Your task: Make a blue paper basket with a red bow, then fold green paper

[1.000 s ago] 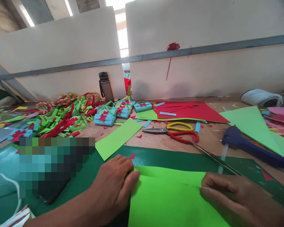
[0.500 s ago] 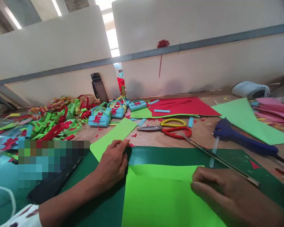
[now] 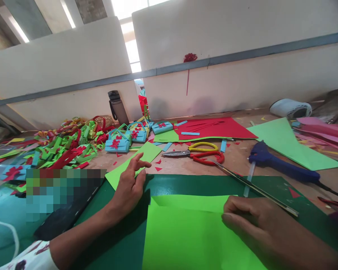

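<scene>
Pinched between the thumb and fingers of my right hand (image 3: 256, 221) is the upper right corner of a bright green paper sheet (image 3: 186, 236). A folded flap runs along the sheet's top edge. My left hand (image 3: 131, 178) is raised a little with its fingers apart, holding nothing. Beneath and behind it lies a light green paper strip (image 3: 121, 168), partly covered by the hand. Scissors (image 3: 197, 153) with one yellow and one red handle lie beyond the green mat (image 3: 186, 183). A thin metal-tipped stick (image 3: 259, 188) slants from them toward my right hand.
A blue glue gun (image 3: 281, 163) lies at right, by a pale green sheet (image 3: 293, 142). Red sheets (image 3: 214, 129) lie at the back. Small blue paper bags (image 3: 117, 145) and a heap of paper pieces (image 3: 73, 142) fill the left. A dark bottle (image 3: 118, 107) stands by the wall.
My left hand has lifted and its fingers have spread, shifting slightly up and left. My right hand keeps its pinch on the green sheet. The whole view has shifted slightly.
</scene>
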{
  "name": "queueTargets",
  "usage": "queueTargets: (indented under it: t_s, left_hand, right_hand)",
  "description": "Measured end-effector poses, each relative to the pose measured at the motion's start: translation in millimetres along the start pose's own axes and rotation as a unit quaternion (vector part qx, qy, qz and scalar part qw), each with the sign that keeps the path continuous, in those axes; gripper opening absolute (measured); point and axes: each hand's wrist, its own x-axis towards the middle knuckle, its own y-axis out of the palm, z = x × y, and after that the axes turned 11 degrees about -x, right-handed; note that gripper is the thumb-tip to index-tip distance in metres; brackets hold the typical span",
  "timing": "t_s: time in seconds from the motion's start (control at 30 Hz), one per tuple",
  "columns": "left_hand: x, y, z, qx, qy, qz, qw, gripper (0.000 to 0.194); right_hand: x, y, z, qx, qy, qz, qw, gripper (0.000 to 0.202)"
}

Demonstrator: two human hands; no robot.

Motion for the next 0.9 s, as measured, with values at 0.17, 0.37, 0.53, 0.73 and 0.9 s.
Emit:
queueTargets:
  t_s: [0.17, 0.37, 0.53, 0.73, 0.9]
  left_hand:
    - [4.1, -6.5, -10.3, -0.061, -0.022, -0.048, 0.997, 0.04]
    - [-22.2, -14.3, -45.5, 0.046, 0.153, -0.029, 0.987, 0.024]
    - [-70.5, 24.7, -45.4, 0.175, 0.408, 0.071, 0.893, 0.027]
    - [-72.8, 57.5, -52.5, 0.263, 0.266, 0.355, 0.857, 0.059]
    - [-62.0, 54.7, -57.2, 0.216, 0.17, 0.387, 0.88, 0.063]
  right_hand:
    - [-1.9, 2.7, -1.9, -0.022, -0.024, 0.05, 0.998, 0.031]
    - [0.8, 4.1, -1.8, -0.029, -0.024, 0.05, 0.998, 0.031]
    - [3.5, 1.4, 1.4, -0.032, -0.034, 0.072, 0.996, 0.03]
    - [5.9, -6.9, 6.2, 0.001, -0.029, 0.083, 0.996, 0.027]
    - [9.7, -11.9, -4.7, 0.029, 0.026, 0.1, 0.994, 0.024]
